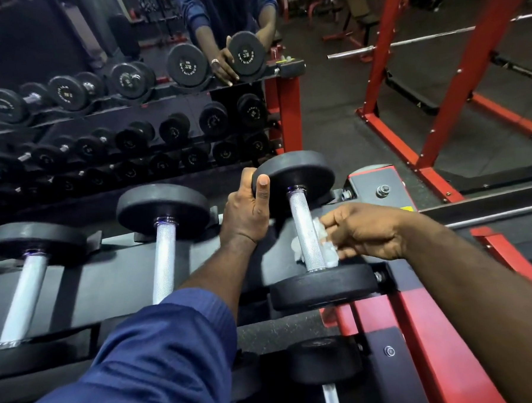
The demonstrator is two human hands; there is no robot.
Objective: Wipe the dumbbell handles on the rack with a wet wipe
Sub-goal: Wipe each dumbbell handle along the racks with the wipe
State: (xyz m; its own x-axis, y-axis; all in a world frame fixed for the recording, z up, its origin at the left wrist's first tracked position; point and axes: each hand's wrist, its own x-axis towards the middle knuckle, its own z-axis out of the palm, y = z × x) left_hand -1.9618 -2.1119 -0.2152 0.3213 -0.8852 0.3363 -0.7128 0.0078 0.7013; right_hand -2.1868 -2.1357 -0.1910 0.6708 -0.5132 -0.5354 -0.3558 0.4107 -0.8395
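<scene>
Three black dumbbells lie on the top shelf of the rack (pixel 397 314). The rightmost dumbbell (pixel 304 230) has a knurled silver handle. My left hand (pixel 246 211) grips the rim of its far weight plate (pixel 300 175), thumb pointing up. From the right, my right hand (pixel 365 231) holds a white wet wipe (pixel 322 244) wrapped round that handle's lower half. The middle dumbbell (pixel 165 246) and the left dumbbell (pixel 26 291) lie untouched to the left.
A mirror (pixel 99 102) behind the rack reflects rows of dumbbells and my arms. A lower shelf holds another dumbbell (pixel 324 364). A red squat rack frame (pixel 455 77) with a barbell (pixel 404 41) stands at the right on dark floor.
</scene>
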